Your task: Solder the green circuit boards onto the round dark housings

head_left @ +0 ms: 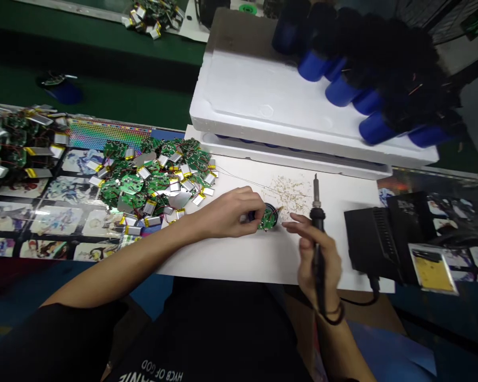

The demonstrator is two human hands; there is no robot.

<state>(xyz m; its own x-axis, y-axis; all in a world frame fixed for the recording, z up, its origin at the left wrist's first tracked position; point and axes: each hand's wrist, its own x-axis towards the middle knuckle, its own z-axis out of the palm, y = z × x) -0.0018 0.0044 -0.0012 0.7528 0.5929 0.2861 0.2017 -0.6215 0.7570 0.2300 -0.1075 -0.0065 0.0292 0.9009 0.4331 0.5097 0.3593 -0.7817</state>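
Observation:
My left hand (242, 213) curls its fingers round the side of a small dark round housing, mostly hidden by the fingers. A green circuit board (268, 218) shows at the housing's open end, and thin wires stick out near its right edge. A soldering iron (317, 212) with a black handle is gripped in my right hand (322, 260), its metal tip pointing up and away from the board. The index finger and thumb of that hand reach toward the housing; whether they touch a wire cannot be made out.
Left of the white work board (223, 254) lies a heap of circuit boards with battery packs (155, 180). Blue-and-black cylinders (342, 90) stand on a white foam tray (255, 90) behind. A black soldering station (372, 239) sits right. Solder bits (290, 191) and thin wire lie centrally.

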